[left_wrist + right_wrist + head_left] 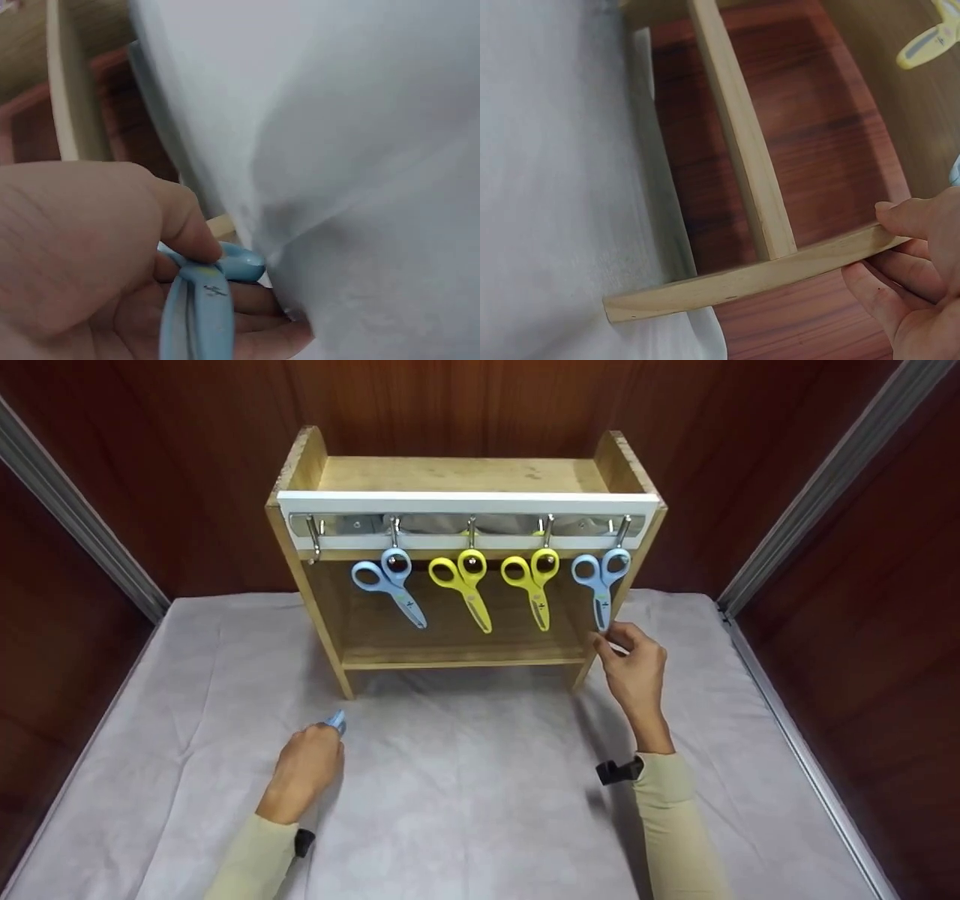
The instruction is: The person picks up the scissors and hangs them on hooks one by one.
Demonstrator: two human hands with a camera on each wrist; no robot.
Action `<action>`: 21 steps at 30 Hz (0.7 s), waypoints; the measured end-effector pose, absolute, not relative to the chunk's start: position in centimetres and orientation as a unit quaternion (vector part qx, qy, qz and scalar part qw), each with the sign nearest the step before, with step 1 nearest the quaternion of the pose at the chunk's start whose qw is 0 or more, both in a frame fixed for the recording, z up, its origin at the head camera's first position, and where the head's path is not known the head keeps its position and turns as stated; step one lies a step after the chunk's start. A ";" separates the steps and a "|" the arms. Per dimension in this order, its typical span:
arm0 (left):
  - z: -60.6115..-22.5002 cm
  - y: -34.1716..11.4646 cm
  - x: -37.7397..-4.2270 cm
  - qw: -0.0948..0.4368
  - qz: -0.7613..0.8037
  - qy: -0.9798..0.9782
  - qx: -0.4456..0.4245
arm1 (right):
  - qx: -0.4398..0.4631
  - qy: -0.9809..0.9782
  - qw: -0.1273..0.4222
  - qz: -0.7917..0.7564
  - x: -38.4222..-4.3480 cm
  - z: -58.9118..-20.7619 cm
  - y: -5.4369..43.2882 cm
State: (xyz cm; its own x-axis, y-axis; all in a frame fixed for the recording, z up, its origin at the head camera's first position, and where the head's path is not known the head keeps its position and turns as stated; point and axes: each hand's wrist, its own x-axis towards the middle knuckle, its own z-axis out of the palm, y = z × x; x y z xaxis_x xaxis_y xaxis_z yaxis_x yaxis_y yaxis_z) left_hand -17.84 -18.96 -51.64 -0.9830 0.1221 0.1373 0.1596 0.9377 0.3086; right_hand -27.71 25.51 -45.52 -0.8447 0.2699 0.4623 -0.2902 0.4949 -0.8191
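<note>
My left hand (304, 765), low over the cloth at the left, holds a pair of light blue scissors (214, 311). In the left wrist view the thumb presses near the scissors' handles, with the fingers behind them. My right hand (639, 669) pinches the front edge of the right side panel (754, 283) of a wooden shelf rack (457, 472); thumb and fingers lie on opposite sides of the board. Just above that hand hang blue scissors (602, 585). Farther left, two yellow scissors (537, 585) and another blue pair (391, 585) hang from hooks.
A white hook rail (465, 502) with several metal hooks runs across the rack's front. Its leftmost hook (313, 540) carries nothing. Pale grey cloth (465, 795) lies beneath the rack. Dark reddish wood panels (465, 405) and metal frame posts (817, 472) surround it.
</note>
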 end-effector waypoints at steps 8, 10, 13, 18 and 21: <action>-49.1 -20.8 -18.5 -0.069 -0.274 -0.958 -0.040 | 0.011 -0.815 0.282 0.506 -27.7 -45.5 25.4; -48.7 -21.1 -18.6 -0.070 -0.299 -0.951 -0.046 | 0.007 -0.815 0.285 0.504 -27.7 -45.5 25.4; -48.3 -21.4 -18.7 -0.066 -0.342 -0.936 -0.057 | 0.006 -0.816 0.284 0.504 -27.7 -45.5 25.4; -47.5 -21.4 -18.4 -0.086 -0.459 -0.881 -0.074 | 0.008 -0.813 0.282 0.508 -27.8 -45.6 25.5; -46.8 -21.4 -18.4 -0.113 -0.528 -0.837 -0.082 | 0.007 -0.813 0.284 0.509 -27.8 -45.6 25.4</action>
State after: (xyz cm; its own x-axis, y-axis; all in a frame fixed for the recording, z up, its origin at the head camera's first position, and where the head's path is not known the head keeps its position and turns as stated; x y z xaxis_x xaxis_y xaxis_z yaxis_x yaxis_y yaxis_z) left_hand -18.36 -21.37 -46.78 -0.9610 0.2571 -0.1014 0.0191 0.4280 0.9036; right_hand -27.77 25.42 -45.62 -0.8391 0.2771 0.4681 -0.2998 0.4824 -0.8231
